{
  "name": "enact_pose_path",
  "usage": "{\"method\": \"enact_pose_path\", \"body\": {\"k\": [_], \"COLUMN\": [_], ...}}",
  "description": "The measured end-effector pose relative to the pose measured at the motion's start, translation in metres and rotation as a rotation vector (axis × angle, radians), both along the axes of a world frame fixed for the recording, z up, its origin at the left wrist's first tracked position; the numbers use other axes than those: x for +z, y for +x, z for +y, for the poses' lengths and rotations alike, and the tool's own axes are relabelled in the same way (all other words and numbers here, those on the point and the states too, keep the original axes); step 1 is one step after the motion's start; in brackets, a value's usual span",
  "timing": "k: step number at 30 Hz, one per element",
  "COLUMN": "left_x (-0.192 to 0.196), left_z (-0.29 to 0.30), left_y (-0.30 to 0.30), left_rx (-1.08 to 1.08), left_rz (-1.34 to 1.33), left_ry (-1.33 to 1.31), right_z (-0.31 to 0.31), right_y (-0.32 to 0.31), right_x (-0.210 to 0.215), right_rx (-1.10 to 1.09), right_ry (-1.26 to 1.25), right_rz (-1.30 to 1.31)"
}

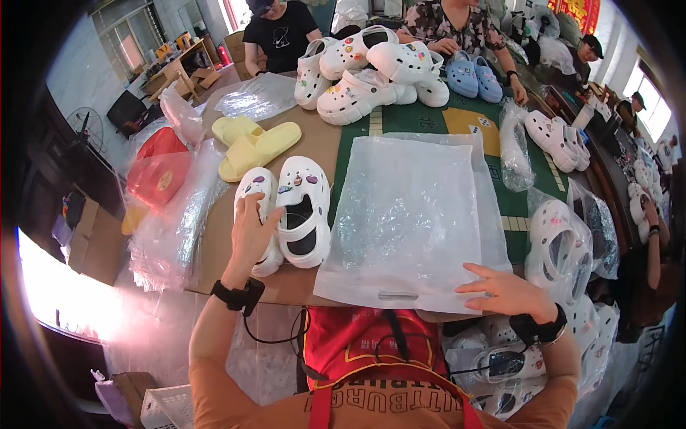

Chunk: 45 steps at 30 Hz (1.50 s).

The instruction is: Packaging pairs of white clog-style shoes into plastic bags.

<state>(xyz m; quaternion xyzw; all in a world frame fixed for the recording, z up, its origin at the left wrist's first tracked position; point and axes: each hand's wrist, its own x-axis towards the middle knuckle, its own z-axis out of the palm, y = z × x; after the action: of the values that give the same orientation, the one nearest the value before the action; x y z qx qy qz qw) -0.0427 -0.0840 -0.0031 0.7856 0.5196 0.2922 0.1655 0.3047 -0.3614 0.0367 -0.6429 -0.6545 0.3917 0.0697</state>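
Observation:
A pair of white clogs point(305, 207) with small charms stands upright on the table in front of me. My left hand point(251, 232) lies across the left clog, its fingers spread and its thumb reaching toward the other one; part of that clog is hidden beneath it. Right of the pair lies a flat, translucent plastic bag point(404, 214) with a handle slot along its near edge. My right hand point(500, 289) rests at the bag's near right corner, fingers apart. Each wrist wears a black band.
Yellow slides point(254, 146) and a stack of clear bags point(179, 214) lie at the left. White clogs point(364, 96) are piled at the back beside blue clogs point(473, 77). Bagged clogs point(557, 243) line the right edge. Two people sit across the table.

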Motion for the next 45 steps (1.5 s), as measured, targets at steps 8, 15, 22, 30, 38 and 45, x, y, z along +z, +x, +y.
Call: {"method": "enact_pose_path", "body": {"k": [8,15,22,30,38,45], "left_x": [-0.009,0.006,-0.017,-0.019,-0.017,-0.021], "left_z": [-0.009,0.022,0.038,0.045,0.036,0.041], "left_y": [0.004,0.003,0.005,0.007,0.012,0.008], "left_rx": [0.109,-0.063,-0.152,-0.19,-0.189,-0.202], "left_rz": [-0.109,0.265,0.339,0.287,0.335,0.379], "left_ry": [-0.032,-0.273,-0.118,-0.103,-0.105,-0.096], "right_z": [0.05,0.091,0.143,0.166,0.168,0.158], "right_y": [-0.002,0.006,0.003,0.013,0.069,0.068], "right_x": [0.007,-0.008,-0.02,-0.042,-0.053,-0.036], "right_rx": [-0.011,0.074,0.256,0.015,-0.41,-0.809], "right_ry": [-0.313,-0.086,0.247,0.24,1.125,0.13], "right_rz": [-0.316,-0.282,-0.306,-0.263,-0.84,0.213]}}
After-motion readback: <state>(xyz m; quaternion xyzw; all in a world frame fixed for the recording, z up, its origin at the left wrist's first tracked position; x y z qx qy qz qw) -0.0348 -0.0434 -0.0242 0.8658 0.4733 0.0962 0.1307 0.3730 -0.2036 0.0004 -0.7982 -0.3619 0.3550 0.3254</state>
